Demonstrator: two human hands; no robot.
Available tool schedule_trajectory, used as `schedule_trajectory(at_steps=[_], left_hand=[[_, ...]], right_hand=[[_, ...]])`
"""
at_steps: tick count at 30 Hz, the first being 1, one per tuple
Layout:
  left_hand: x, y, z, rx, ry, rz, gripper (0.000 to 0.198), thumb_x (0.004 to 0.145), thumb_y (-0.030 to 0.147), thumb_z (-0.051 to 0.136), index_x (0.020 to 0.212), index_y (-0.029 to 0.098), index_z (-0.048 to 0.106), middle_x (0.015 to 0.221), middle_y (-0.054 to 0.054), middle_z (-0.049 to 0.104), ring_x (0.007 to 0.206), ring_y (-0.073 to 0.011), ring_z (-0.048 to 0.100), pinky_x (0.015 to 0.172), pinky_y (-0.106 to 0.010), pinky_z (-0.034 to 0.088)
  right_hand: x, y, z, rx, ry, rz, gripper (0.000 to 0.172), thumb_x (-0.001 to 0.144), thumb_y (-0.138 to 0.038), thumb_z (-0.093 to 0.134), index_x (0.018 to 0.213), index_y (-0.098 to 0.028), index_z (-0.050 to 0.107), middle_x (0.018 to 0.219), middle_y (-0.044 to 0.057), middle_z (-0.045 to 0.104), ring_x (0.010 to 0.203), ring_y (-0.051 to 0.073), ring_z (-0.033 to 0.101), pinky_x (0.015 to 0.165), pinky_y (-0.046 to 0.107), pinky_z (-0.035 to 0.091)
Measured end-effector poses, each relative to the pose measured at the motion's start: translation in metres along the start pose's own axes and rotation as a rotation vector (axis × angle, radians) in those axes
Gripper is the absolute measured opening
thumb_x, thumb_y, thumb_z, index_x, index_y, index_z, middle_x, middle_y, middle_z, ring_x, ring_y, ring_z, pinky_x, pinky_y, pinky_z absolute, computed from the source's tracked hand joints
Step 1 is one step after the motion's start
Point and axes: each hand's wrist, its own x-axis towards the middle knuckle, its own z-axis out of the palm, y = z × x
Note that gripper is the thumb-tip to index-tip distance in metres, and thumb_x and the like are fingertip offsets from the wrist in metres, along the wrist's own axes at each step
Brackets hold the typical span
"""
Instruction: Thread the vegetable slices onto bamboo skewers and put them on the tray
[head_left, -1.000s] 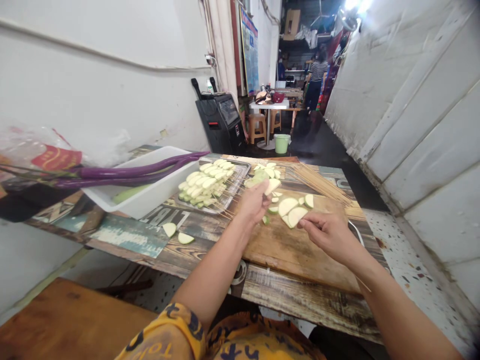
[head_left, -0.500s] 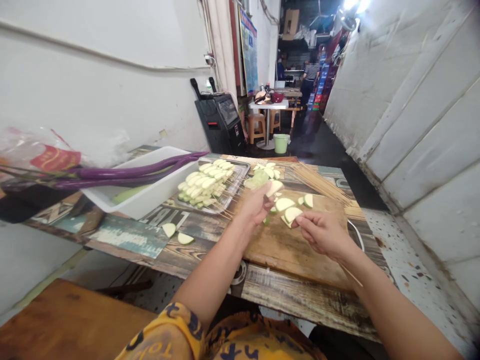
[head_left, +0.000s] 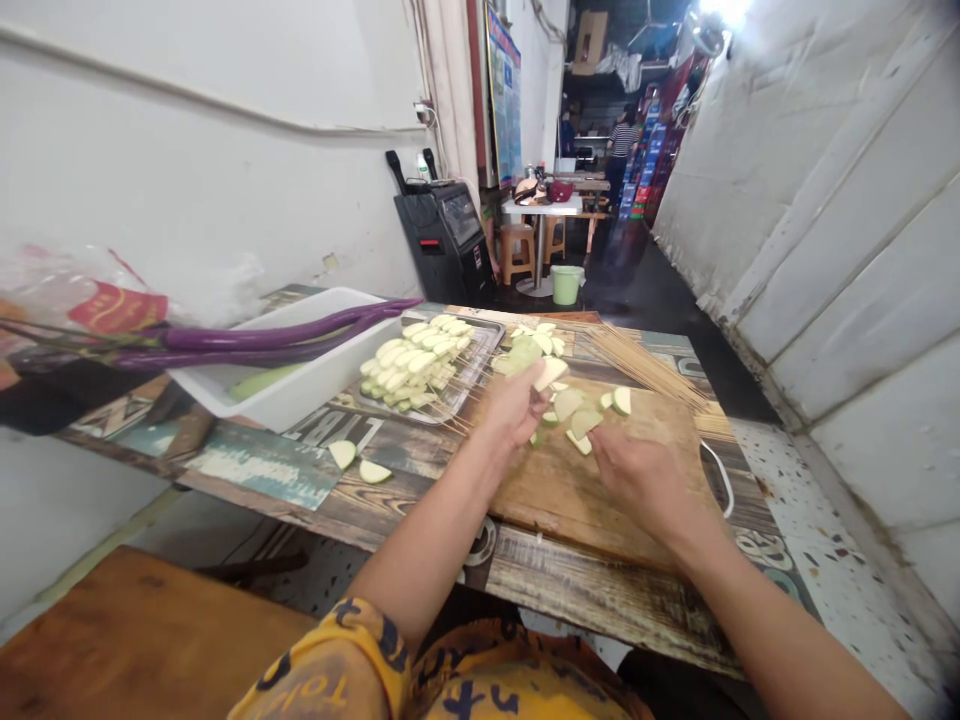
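The left hand [head_left: 517,405] grips pale green slices [head_left: 551,374] above the far side of a cutting board [head_left: 585,510], which lies toward the counter's [head_left: 420,460] right edge. The right hand [head_left: 641,470], slightly blurred, pinches a single slice [head_left: 585,418] over the board. Thin sticks [head_left: 652,365] lie by the counter's far right corner; a metal tray [head_left: 474,372] of skewered slices [head_left: 416,360] sits near its far edge.

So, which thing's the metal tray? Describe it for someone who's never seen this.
Start at the wood-patterned table. Between its deep white rectangular bin and brown wooden cutting board sits the shallow silver metal tray. Unlike either neighbour, it carries stacked pale green-white slices on thin sticks.
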Motion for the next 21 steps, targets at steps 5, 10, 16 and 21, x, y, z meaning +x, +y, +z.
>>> schedule_trajectory(at_steps=[5,10,16,21], left_hand=[[-0.0008,0.0015,-0.0008,0.021,-0.008,-0.005,0.015,0.076,0.023,0.059,0.081,0.008,0.060,0.059,-0.003,0.059,0.038,-0.0010,0.034,0.033,-0.013,0.016],[-0.0010,0.0035,-0.0023,-0.017,-0.040,-0.067,0.016,0.077,0.024,0.057,0.082,0.010,0.061,0.056,-0.001,0.058,0.037,-0.0009,0.032,0.032,-0.012,0.018],[-0.0003,0.0018,-0.0029,0.007,-0.021,-0.024,0.016,0.076,0.025,0.059,0.079,0.010,0.061,0.063,-0.004,0.062,0.037,-0.0003,0.033,0.031,-0.012,0.018],[-0.0026,0.0010,0.0004,0.067,0.006,0.036,0.021,0.073,0.028,0.064,0.076,0.008,0.063,0.064,-0.005,0.062,0.037,0.0001,0.033,0.031,-0.013,0.016]], right_hand=[[0.0041,-0.0028,-0.0041,0.453,-0.104,0.167,0.028,0.084,-0.036,0.043,0.068,-0.018,0.057,0.051,-0.001,0.046,0.045,0.011,0.039,0.046,0.024,0.029],[0.0068,-0.0017,-0.0066,1.167,-0.362,0.596,0.030,0.079,-0.047,0.053,0.080,-0.017,0.056,0.043,-0.011,0.029,0.028,0.003,0.016,0.029,0.018,0.016],[0.0053,0.0011,-0.0007,1.146,-0.380,0.560,0.032,0.080,-0.048,0.051,0.082,-0.017,0.057,0.043,-0.011,0.029,0.029,0.004,0.016,0.029,0.019,0.017],[0.0026,-0.0027,0.0010,0.474,-0.070,0.129,0.027,0.085,-0.034,0.045,0.068,-0.017,0.058,0.054,-0.002,0.048,0.050,0.010,0.043,0.050,0.024,0.031]])
